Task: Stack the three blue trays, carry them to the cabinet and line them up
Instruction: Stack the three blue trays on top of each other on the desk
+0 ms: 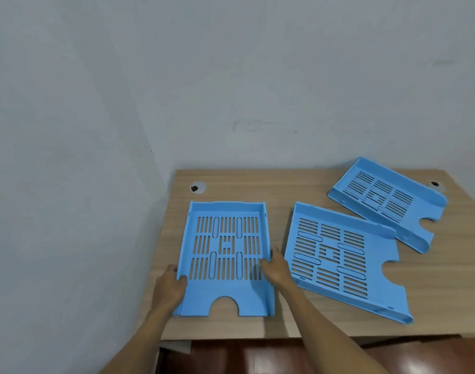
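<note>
Three blue slotted trays lie apart on a wooden desk (298, 184). The left tray (225, 295) is nearest, its notched front edge facing me. My left hand (170, 286) grips its left side wall, thumb over the rim. My right hand (275, 268) grips its right side wall. The middle tray (336, 255) lies angled just right of my right hand. The far right tray (387, 203) sits turned near the desk's back right.
A pale wall rises behind and to the left of the desk. Two round cable holes (198, 188) (435, 184) sit near the desk's back edge. Reddish-brown floor (339, 357) shows below the front edge.
</note>
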Demonstrator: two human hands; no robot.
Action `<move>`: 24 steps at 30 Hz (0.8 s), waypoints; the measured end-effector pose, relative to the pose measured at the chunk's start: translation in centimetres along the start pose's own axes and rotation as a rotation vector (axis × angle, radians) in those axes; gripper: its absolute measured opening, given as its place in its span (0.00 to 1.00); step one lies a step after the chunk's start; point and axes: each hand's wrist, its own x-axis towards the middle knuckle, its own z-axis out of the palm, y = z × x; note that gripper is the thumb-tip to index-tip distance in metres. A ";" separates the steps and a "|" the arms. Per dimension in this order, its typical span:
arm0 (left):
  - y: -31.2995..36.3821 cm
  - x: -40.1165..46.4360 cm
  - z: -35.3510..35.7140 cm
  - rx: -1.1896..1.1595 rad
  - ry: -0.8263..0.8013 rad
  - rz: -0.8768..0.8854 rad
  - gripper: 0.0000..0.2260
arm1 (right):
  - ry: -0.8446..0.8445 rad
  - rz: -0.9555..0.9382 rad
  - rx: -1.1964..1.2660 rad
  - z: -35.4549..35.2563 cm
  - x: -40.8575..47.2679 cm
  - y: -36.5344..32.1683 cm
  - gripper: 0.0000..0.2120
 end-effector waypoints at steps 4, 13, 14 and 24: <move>2.2 -0.4 0.0 0.194 0.136 0.011 0.22 | 0.045 -0.051 -0.096 -2.8 -0.2 -1.6 0.22; 13.6 -5.9 4.7 0.093 0.131 0.078 0.26 | 0.127 -0.079 -0.190 -15.4 0.4 -2.3 0.26; 14.4 -6.5 5.8 0.049 0.100 0.074 0.27 | 0.127 -0.074 -0.196 -17.0 0.6 -1.9 0.26; 21.5 -12.7 17.6 -0.222 0.146 0.024 0.28 | 0.049 -0.119 -0.396 -30.7 5.0 4.0 0.27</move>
